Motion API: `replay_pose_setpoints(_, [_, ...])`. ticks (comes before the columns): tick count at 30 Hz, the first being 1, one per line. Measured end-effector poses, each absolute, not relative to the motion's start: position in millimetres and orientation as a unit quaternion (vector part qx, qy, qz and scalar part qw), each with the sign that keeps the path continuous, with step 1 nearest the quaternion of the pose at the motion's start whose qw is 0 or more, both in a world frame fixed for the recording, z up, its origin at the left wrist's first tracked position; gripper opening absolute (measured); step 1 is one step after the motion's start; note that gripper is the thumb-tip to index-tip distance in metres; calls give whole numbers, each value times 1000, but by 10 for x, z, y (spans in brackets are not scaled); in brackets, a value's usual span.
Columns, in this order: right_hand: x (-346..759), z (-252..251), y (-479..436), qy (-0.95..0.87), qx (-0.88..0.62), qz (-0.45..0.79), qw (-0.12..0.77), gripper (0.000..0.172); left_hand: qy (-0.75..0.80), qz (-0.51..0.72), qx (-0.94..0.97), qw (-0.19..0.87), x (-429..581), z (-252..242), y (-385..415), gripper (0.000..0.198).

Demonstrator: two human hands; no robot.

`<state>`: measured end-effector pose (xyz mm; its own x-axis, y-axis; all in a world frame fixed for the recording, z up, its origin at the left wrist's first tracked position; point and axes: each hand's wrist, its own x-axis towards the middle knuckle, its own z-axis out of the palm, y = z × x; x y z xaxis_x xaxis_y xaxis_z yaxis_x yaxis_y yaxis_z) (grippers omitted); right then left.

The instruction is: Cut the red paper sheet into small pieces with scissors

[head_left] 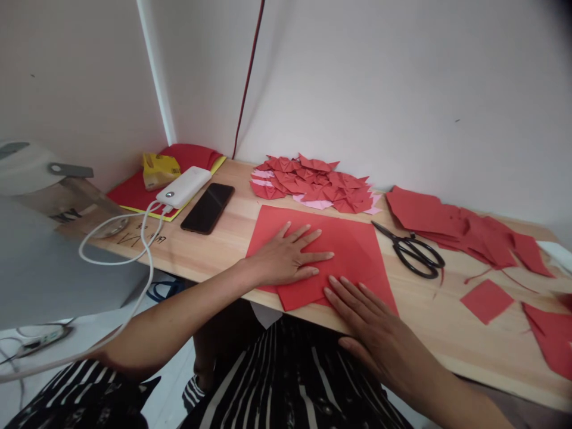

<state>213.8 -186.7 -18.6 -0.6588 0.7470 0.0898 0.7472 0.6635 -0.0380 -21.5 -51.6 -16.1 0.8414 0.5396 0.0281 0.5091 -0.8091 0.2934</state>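
Off-white walls (357,89) across the top of the frame, a dark red cord (249,77) running down at upper centre; below them, one pale wooden desk (232,247), crossing from middle left to lower right. On it, at the centre of the frame, as I see it standing by: one large red paper sheet (357,238), laid flat, with a second red layer (292,296) over its near part, one corner jutting past the desk's front edge; whether fold or separate piece, I cannot tell. One left hand (290,255), palm down on the red paper, fingers spread apart. One right hand (370,319), palm down at the near edge of the same paper, fingers lying close together, thumb set apart; neither hand grips anything. Behind the sheet, one heap of folded red and pink paper pieces (313,182). Just right of the sheet, one pair of black-handled scissors (417,255), blades slightly parted or shut, I cannot tell. Right of centre, one overlapping pile of red paper (429,214); nearer, one small red paper square (487,301); at the right edge, one further red piece (552,342), cut off by the frame. Left of centre: one black smartphone (208,207), one white power bank (184,186) with white cable (146,241) attached, and one yellow packet (159,171).
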Motion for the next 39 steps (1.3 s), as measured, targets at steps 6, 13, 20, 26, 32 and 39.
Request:
replay_pose_setpoints(6, [1885,-159,-1819,-923,-380,-9,65,61,283,41,948,140,-210,-146,-520,50])
replay_pose_setpoints(13, [1760,-170,-1907,-938,-340,0,71,61,280,41,950,135,-195,-142,-512,50])
replay_pose_setpoints(20, [1592,-182,-1795,-954,-272,97,82,53,282,29,951,120,-190,-123,-506,51])
replay_pose_setpoints(26, [1648,35,-1779,-946,-230,192,121,41,282,34,950,131,-199,-132,-500,50])
replay_pose_setpoints(32, [1954,24,-1576,-917,-350,107,161,36,278,44,951,131,-210,-132,-499,50])
replay_pose_setpoints(39, [2261,-109,-1245,-925,-353,49,130,34,287,37,946,145,-211,-89,-495,58])
